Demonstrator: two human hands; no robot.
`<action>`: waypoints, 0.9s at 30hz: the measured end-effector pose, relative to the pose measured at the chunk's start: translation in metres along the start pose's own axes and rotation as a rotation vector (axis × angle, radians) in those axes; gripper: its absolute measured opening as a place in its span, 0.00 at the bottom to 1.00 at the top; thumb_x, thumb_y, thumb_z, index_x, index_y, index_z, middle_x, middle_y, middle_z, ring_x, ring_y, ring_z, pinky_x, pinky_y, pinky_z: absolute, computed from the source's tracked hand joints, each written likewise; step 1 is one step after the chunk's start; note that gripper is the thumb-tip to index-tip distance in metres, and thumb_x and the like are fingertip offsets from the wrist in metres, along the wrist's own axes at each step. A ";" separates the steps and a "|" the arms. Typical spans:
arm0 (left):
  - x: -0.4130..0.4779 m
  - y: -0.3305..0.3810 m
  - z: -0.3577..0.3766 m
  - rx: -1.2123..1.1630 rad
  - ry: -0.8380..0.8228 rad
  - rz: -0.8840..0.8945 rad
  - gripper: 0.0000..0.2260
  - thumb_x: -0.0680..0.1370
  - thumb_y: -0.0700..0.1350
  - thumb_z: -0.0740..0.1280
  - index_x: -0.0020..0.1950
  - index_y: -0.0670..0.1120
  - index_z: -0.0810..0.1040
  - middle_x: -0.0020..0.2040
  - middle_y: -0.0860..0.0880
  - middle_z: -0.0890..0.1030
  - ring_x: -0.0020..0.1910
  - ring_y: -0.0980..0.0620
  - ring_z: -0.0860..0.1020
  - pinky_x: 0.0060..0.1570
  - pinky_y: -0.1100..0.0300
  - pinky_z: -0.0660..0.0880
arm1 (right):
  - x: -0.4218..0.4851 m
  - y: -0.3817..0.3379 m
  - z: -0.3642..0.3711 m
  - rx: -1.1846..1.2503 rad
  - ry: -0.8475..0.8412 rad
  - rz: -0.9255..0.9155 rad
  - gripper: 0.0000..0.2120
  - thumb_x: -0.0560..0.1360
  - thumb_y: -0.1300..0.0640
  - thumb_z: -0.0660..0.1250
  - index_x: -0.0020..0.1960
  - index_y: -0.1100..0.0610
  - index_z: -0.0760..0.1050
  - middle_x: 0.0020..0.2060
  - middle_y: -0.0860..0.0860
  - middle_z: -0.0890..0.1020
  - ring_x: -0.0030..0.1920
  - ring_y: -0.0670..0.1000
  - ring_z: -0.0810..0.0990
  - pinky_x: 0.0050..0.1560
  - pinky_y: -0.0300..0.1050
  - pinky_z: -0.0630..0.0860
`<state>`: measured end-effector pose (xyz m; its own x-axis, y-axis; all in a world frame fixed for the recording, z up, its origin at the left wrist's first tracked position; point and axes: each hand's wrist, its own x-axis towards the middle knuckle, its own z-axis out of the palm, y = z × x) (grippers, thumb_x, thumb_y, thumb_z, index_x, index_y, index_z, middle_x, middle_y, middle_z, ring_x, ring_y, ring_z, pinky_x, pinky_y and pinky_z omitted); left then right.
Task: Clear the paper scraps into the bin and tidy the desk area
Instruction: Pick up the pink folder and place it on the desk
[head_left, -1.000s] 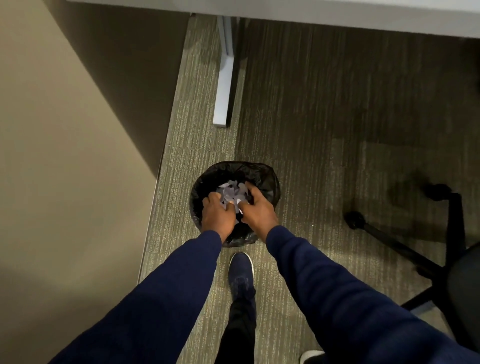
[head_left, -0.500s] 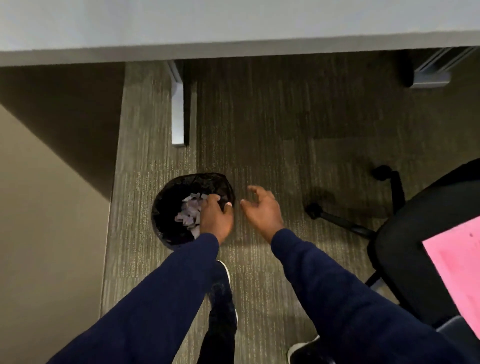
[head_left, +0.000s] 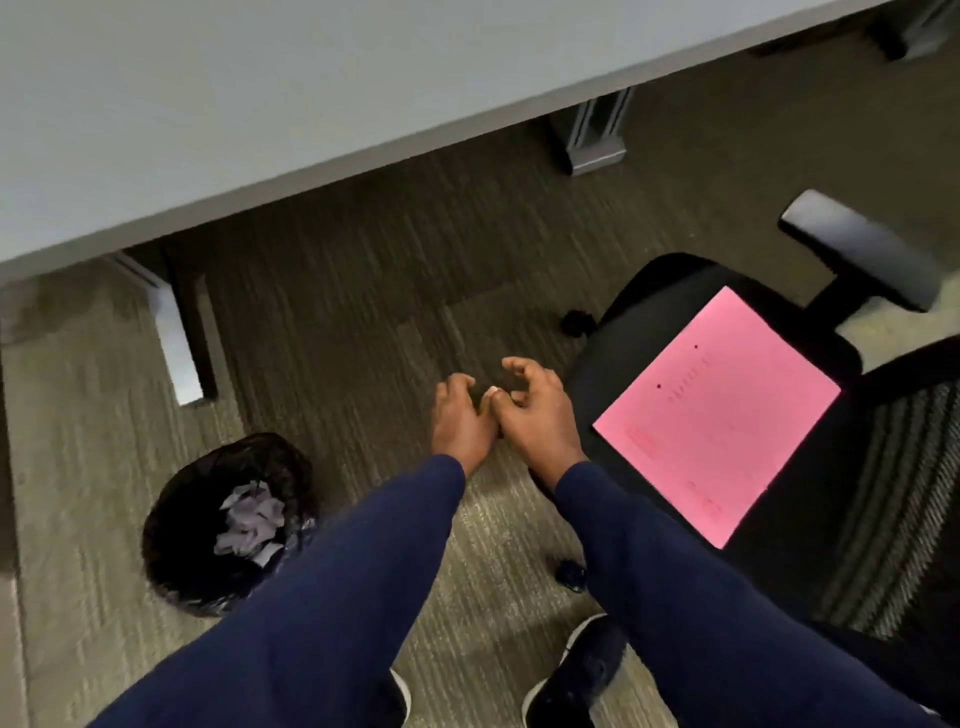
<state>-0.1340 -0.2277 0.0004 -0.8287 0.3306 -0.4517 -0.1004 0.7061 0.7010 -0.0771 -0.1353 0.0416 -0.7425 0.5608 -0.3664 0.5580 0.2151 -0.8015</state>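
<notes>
A small round bin (head_left: 171, 545) with a black liner stands on the carpet at the lower left, with pale paper scraps (head_left: 249, 519) lying inside it. My left hand (head_left: 460, 423) and my right hand (head_left: 537, 410) hover side by side above the carpet, to the right of the bin and well clear of it. Both hands hold nothing and their fingers are loosely curled and apart. A pink sheet of paper (head_left: 717, 415) lies flat on the seat of a black office chair (head_left: 857, 519) just right of my right hand.
The grey desk top (head_left: 260, 104) fills the upper left, its metal legs (head_left: 176, 343) standing on the carpet behind the bin. The chair's armrest (head_left: 862, 249) juts out at the upper right. My dark shoes (head_left: 576, 675) are at the bottom.
Both hands have left the bin and moved right, toward the chair. The scraps they held a second ago now lie in the bin. The view has swung right, bringing in the chair and pink sheet.
</notes>
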 end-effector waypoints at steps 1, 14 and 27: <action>-0.002 0.020 0.020 0.011 -0.036 0.029 0.15 0.82 0.48 0.62 0.65 0.44 0.70 0.64 0.42 0.70 0.59 0.40 0.75 0.59 0.42 0.74 | 0.002 0.012 -0.026 0.018 0.052 0.016 0.19 0.74 0.54 0.70 0.65 0.51 0.76 0.61 0.50 0.74 0.50 0.50 0.82 0.55 0.53 0.81; -0.004 0.124 0.188 0.396 -0.272 0.099 0.25 0.80 0.55 0.64 0.72 0.43 0.66 0.70 0.40 0.70 0.68 0.39 0.71 0.67 0.43 0.70 | -0.023 0.165 -0.193 0.091 0.357 0.401 0.27 0.77 0.52 0.68 0.73 0.49 0.65 0.69 0.54 0.70 0.65 0.56 0.74 0.66 0.52 0.74; -0.005 0.123 0.226 0.587 -0.242 -0.026 0.28 0.78 0.54 0.67 0.74 0.46 0.64 0.72 0.42 0.69 0.71 0.39 0.69 0.69 0.42 0.64 | -0.038 0.241 -0.197 0.236 0.402 0.786 0.40 0.68 0.45 0.68 0.76 0.50 0.59 0.67 0.57 0.72 0.64 0.62 0.75 0.64 0.60 0.75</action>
<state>-0.0182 -0.0009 -0.0360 -0.6750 0.3922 -0.6249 0.2568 0.9189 0.2994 0.1587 0.0528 -0.0450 0.0286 0.7223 -0.6909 0.7255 -0.4905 -0.4828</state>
